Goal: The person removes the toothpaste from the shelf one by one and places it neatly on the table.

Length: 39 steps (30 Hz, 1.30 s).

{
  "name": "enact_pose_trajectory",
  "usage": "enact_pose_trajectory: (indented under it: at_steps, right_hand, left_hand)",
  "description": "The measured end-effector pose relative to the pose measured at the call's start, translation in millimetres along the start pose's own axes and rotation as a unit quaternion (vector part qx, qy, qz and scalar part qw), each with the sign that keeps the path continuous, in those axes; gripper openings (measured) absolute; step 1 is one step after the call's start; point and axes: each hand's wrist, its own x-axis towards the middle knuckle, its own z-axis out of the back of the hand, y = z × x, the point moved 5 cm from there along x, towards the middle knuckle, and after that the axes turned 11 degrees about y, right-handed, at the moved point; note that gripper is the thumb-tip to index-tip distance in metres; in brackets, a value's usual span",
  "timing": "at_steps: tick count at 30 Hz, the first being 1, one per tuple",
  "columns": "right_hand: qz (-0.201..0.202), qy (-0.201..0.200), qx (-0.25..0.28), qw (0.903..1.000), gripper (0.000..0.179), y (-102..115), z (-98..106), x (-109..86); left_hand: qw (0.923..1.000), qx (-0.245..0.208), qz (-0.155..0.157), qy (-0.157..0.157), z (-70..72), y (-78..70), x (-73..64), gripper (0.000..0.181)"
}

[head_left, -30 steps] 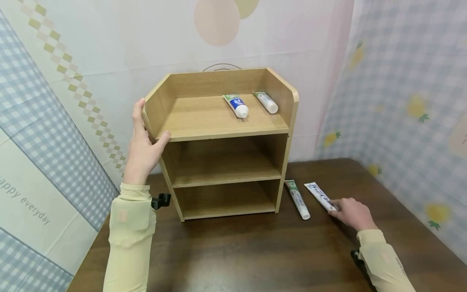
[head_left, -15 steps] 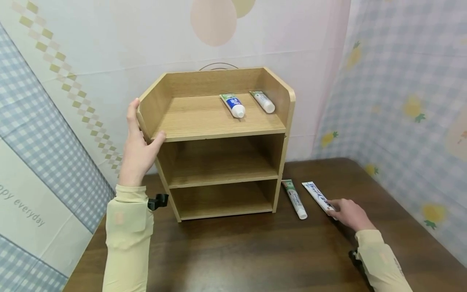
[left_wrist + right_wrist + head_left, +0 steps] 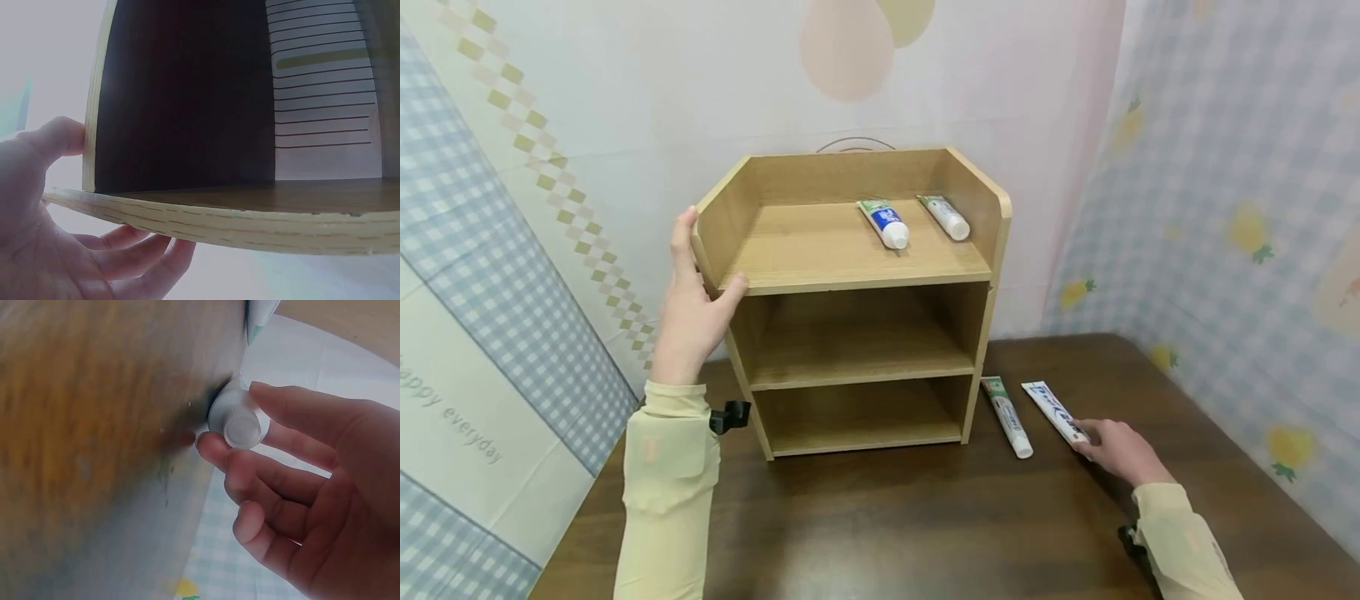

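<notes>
My left hand [image 3: 688, 321] holds the left side of a light wooden shelf unit [image 3: 865, 380], thumb on the top board's front edge. In the left wrist view, the left hand [image 3: 37, 244] has its thumb on one side of the board and its fingers on the other. On the table at right, my right hand [image 3: 1122, 450] pinches a white toothpaste tube [image 3: 1049, 408] with blue lettering near its cap end. The right wrist view shows the thumb and forefinger of the right hand [image 3: 344, 506] about the white cap end [image 3: 242, 429].
A green-and-white toothpaste tube [image 3: 1007, 418] lies between the shelf unit and the right hand. On the top board lie a blue-labelled tube [image 3: 884, 223] and a white tube [image 3: 944, 217]. Patterned cloth walls [image 3: 1210, 250] border the dark wooden table [image 3: 887, 525].
The head view shifts slightly. Both hands keep their places, the left on the shelf unit and the right at the toothpaste tube, which still lies on the table.
</notes>
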Motion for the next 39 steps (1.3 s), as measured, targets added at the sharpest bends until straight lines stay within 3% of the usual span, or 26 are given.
enact_pose_trajectory:
  at_steps: [8,13,19,25,30,34,39]
  right_hand:
    - [-0.005,0.022,-0.003,0.9997,0.053,2.3,-1.8,-3.2]
    - [-0.001,0.040,-0.021,0.9990,0.066,14.3,6.7,-11.7]
    - [0.006,0.038,-0.036,0.9986,0.065,37.9,24.6,-27.5]
    - [0.052,-0.024,-0.065,0.9962,0.057,77.7,42.1,-42.2]
    - [0.097,-0.094,-0.079,0.9877,0.042,117.7,61.7,-56.1]
    - [0.131,-0.152,-0.087,0.9758,0.030,149.8,80.4,-66.7]
    - [0.179,-0.243,-0.083,0.9497,0.024,188.5,111.1,-75.7]
  left_hand:
    - [0.9996,0.028,-0.005,0.000,0.7,1.3,-1.4,0.084]
    - [0.9994,0.035,0.002,-0.007,2.7,1.1,-0.4,0.083]
    - [0.9992,0.039,0.006,-0.003,2.6,1.2,-0.8,0.083]
    - [0.9990,0.042,0.010,-0.003,2.3,0.5,-0.2,0.082]
    - [0.9990,0.041,0.012,-0.006,2.2,0.4,-0.4,0.082]
    - [0.9988,0.046,0.017,-0.007,1.5,1.3,-1.7,0.082]
    - [0.9987,0.046,0.020,-0.007,1.5,0.8,-1.4,0.082]
